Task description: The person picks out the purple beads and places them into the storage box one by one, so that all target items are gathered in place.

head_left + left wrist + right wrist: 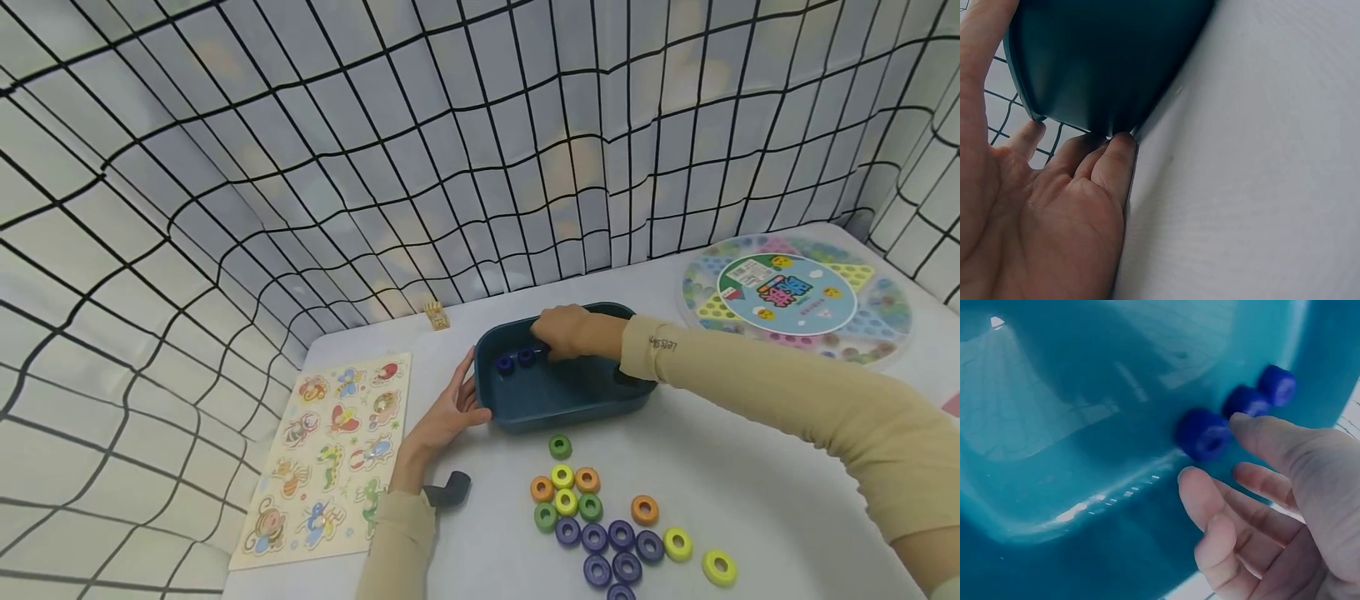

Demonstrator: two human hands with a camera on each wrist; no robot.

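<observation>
A dark teal tray (570, 400) stands on the white table. My left hand (446, 417) rests against its left end, thumb near the front corner and fingers along the outer wall. Close up in the left wrist view, fingertips (1124, 142) touch the tray's lower edge. My right hand (570, 331) reaches inside, by the far wall. Several dark blue rings lie there in a row. In the right wrist view, the thumb and forefinger are parted beside the nearest blue ring (1204, 434); whether they touch it is hard to tell.
Loose green, yellow, orange and purple rings (594, 537) lie in front of the tray. A picture puzzle board (322, 467) is at left, a round game board (795, 296) at right. A small tan piece (436, 316) sits behind. Black netting (480, 167) encloses the table.
</observation>
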